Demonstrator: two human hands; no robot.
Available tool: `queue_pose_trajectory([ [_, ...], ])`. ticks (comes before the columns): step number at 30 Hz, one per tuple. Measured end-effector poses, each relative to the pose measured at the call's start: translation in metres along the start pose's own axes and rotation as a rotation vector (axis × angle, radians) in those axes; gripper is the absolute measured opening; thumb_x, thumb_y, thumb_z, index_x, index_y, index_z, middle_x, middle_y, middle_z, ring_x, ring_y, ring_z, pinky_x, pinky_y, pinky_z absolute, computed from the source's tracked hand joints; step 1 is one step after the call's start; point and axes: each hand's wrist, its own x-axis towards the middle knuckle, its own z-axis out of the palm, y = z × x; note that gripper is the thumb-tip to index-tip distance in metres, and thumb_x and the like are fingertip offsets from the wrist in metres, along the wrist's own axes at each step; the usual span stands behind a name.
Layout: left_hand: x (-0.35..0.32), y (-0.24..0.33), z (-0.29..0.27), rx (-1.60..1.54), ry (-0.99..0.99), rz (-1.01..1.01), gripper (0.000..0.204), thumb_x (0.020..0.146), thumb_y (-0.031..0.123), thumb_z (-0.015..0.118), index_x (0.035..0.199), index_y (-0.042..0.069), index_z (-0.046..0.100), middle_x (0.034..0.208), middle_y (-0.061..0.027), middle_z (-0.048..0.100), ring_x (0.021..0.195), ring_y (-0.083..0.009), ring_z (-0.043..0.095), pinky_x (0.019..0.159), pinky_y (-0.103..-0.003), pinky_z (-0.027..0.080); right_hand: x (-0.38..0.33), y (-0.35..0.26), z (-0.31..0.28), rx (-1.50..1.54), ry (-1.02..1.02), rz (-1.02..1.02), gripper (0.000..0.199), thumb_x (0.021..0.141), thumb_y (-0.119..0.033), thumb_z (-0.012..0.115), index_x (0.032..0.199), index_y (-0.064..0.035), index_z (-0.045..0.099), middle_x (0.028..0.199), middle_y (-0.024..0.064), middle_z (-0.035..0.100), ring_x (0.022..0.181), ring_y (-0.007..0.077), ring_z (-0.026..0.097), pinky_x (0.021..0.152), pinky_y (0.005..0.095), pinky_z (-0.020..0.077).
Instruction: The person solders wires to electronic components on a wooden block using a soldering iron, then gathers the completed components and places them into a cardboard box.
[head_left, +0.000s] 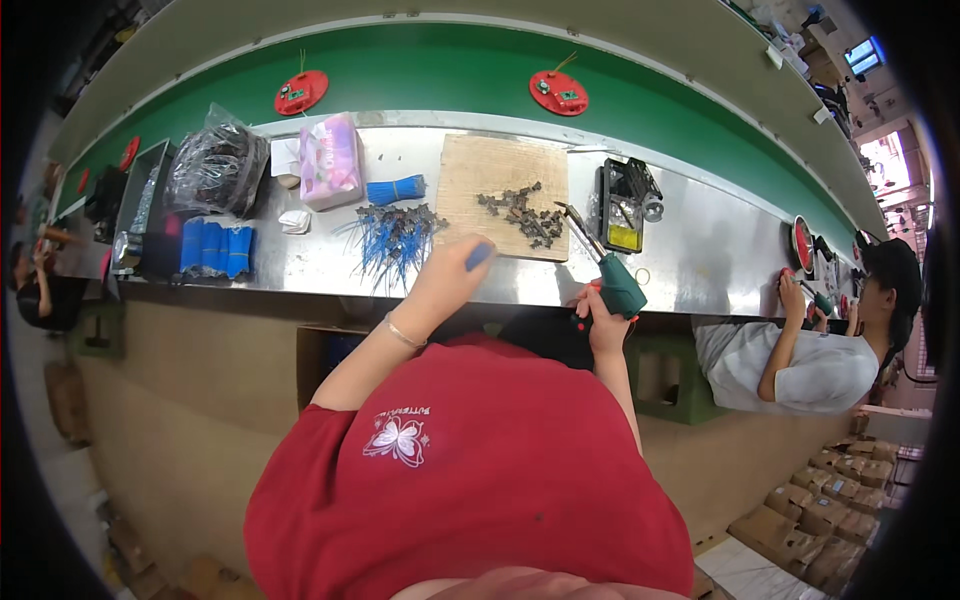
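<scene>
At the far left of the steel bench (700, 262) sit a bag of dark parts (217, 165), a blue block (213, 248) and a pink tissue pack (331, 160), all well away from either hand.

The left hand (452, 272) is closed on something small and blue (479, 255), pinched at the fingertips; I cannot tell just what it is. Just left of that hand lies a heap of blue wires (395, 238), and beyond it a tied bundle (396, 189), probably kept near for easy picking.

Ahead of the hand lies a wooden board (500, 165) with small dark parts (525, 215) scattered on it, likely there to shield the bench from heat.

The right hand (603, 325) is wrapped shut round a green soldering iron (615, 280), whose tip points up and left toward the parts. A black tray (622, 205) sits just beyond the iron.

Far right, another person (810, 360) works at the same bench, beside the green belt (430, 75).
</scene>
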Motion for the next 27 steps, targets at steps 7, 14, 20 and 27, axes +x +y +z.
queue_pose_trajectory([
  [7,0.019,-0.001,0.047,0.090,-0.030,0.113,0.019,0.086,0.018,0.067,0.096,0.003,0.060,0.078,-0.0216,0.064,0.073,-0.0393,0.064,0.064,-0.044,0.050,0.000,0.000,0.000,-0.007,0.003,-0.008,0.010,0.089,0.003,0.060,0.098,-0.0001,0.058,0.073,0.0072,0.062,0.056,0.0103,0.055,0.056,0.0255,0.0472],
  [14,0.038,0.001,0.068,0.225,-0.095,0.089,0.020,0.085,0.019,0.065,0.089,0.002,0.055,0.072,-0.0209,0.061,0.071,-0.0408,0.062,0.064,-0.048,0.049,0.001,-0.002,0.003,-0.002,-0.008,-0.017,0.007,0.089,0.003,0.059,0.095,0.0008,0.058,0.073,0.0076,0.061,0.056,0.0098,0.055,0.054,0.0242,0.0467],
  [20,0.041,-0.011,0.035,0.220,-0.167,0.004,0.018,0.085,0.020,0.065,0.088,0.002,0.060,0.077,-0.0215,0.064,0.073,-0.0408,0.063,0.065,-0.046,0.050,0.001,0.000,-0.001,0.012,-0.016,0.023,0.008,0.089,0.004,0.058,0.097,0.0013,0.057,0.074,0.0089,0.061,0.056,0.0100,0.055,0.053,0.0243,0.0468],
  [27,0.033,-0.016,-0.004,0.133,-0.115,-0.036,0.019,0.083,0.019,0.069,0.090,0.001,0.063,0.081,-0.0203,0.065,0.076,-0.0392,0.064,0.067,-0.043,0.051,0.003,-0.001,-0.003,0.013,-0.053,0.079,0.012,0.089,0.005,0.057,0.101,0.0020,0.057,0.078,0.0106,0.062,0.057,0.0109,0.055,0.054,0.0246,0.0469],
])
